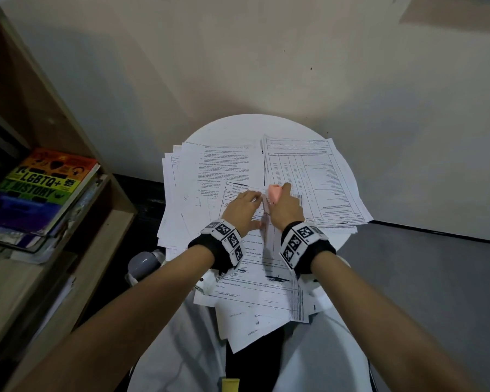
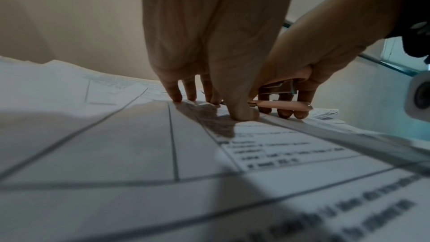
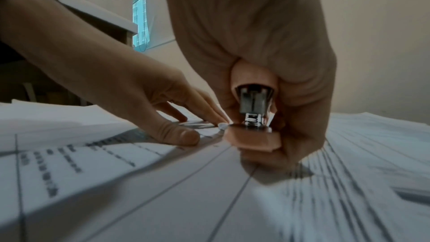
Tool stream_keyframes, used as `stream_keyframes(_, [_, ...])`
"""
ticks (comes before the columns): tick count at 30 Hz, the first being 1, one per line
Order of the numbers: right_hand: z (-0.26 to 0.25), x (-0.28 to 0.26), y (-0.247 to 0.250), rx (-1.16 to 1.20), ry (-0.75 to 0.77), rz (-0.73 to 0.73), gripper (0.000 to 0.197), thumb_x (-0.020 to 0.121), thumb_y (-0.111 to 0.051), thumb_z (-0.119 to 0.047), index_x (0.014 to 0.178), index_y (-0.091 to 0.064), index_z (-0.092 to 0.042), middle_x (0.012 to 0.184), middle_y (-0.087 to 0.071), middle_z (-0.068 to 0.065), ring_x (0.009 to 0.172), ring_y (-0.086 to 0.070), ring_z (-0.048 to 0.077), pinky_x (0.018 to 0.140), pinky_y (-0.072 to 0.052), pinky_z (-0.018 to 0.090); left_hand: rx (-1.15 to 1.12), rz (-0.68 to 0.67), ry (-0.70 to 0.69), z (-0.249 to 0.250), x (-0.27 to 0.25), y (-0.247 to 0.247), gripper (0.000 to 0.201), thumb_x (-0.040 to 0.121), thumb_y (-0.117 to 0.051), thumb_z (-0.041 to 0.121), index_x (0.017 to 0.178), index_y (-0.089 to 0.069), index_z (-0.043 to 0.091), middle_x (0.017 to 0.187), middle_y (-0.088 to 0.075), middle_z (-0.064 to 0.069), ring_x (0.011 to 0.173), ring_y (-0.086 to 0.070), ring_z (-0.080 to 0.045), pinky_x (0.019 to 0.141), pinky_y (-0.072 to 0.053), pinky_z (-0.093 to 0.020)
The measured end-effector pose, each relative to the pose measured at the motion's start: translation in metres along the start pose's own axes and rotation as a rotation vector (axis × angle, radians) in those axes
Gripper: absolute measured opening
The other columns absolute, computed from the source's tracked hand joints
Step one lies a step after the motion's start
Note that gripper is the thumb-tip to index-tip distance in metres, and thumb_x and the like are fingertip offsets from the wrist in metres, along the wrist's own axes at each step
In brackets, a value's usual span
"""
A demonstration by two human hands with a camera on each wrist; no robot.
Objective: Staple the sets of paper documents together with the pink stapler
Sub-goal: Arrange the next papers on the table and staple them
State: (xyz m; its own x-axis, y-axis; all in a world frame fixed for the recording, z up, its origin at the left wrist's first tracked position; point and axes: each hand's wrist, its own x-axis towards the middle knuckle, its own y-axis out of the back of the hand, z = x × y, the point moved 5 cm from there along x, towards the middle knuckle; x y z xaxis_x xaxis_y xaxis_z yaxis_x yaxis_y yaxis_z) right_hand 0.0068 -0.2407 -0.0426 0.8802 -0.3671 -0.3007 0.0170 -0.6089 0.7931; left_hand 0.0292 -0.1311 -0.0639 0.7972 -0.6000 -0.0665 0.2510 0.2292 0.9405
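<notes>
Loose sets of printed paper documents cover a small round white table [image 1: 238, 127]. My right hand [image 1: 285, 209] grips the pink stapler [image 1: 274, 192], thumb on top and fingers under its base. The stapler's mouth sits at the right edge of the front document [image 1: 249, 267]. Seen from the right wrist, the stapler [image 3: 252, 140] points away from me, its metal spring showing. My left hand [image 1: 245, 205] lies just left of it, fingertips [image 2: 174, 95] and thumb pressing the sheet flat. From the left wrist, the stapler [image 2: 280, 105] is partly hidden behind my thumb.
A second paper stack [image 1: 314, 176] lies at the table's back right and another [image 1: 204, 171] at the back left. A wooden bookshelf holding a rainbow-covered book [image 1: 46, 179] stands to the left. A grey rounded object [image 1: 142, 263] sits below the table's left edge. A wall is close behind.
</notes>
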Motion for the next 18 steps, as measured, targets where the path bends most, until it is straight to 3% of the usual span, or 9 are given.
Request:
stream_keyframes(4, [0.001,-0.002,-0.001,-0.138,0.107,0.059,0.054,0.093,-0.053,-0.012,0.140,-0.028,-0.016,0.120,-0.053,0.018,0.101,-0.058,0.036,0.068,-0.042,0.038,-0.043,0.014,-0.002,0.000,0.001,-0.001,0.061,0.087,-0.063,0.032,0.138,-0.043,0.004,0.146,-0.036,-0.008,0.130,-0.036,-0.026,0.109,-0.031,-0.031])
stream_keyframes(9, [-0.006,0.008,-0.004,-0.062,0.052,0.063,0.050,0.098,-0.045,-0.030,0.140,-0.025,-0.010,0.119,-0.057,0.020,0.103,-0.060,0.038,0.071,-0.041,0.038,-0.106,0.018,0.019,-0.001,0.003,-0.003,0.058,0.083,-0.068,0.030,0.131,-0.051,0.003,0.133,-0.046,-0.011,0.118,-0.047,-0.028,0.099,-0.039,-0.033])
stream_keyframes(12, [-0.007,0.007,-0.008,-0.108,0.113,0.094,0.050,0.095,-0.050,-0.019,0.140,-0.026,-0.014,0.120,-0.054,0.019,0.099,-0.060,0.037,0.070,-0.042,0.039,-0.102,0.015,0.038,-0.002,0.003,-0.003,0.055,0.083,-0.068,0.029,0.127,-0.052,0.000,0.129,-0.046,-0.012,0.114,-0.048,-0.028,0.096,-0.040,-0.033])
stream_keyframes(15, [-0.008,0.010,-0.005,-0.056,0.056,0.064,0.050,0.098,-0.045,-0.028,0.140,-0.025,-0.009,0.119,-0.058,0.021,0.103,-0.060,0.038,0.073,-0.043,0.039,-0.098,0.025,0.028,-0.001,0.003,-0.005,0.060,0.083,-0.068,0.029,0.133,-0.048,0.005,0.131,-0.046,-0.010,0.117,-0.047,-0.027,0.098,-0.039,-0.031])
stream_keyframes(18, [-0.011,0.012,-0.003,-0.083,0.082,0.074,0.052,0.094,-0.052,-0.019,0.139,-0.026,-0.011,0.116,-0.058,0.019,0.104,-0.060,0.038,0.074,-0.044,0.040,-0.103,0.026,0.030,-0.002,0.004,-0.005,0.062,0.084,-0.067,0.028,0.137,-0.044,0.006,0.134,-0.045,-0.010,0.120,-0.046,-0.026,0.100,-0.039,-0.032])
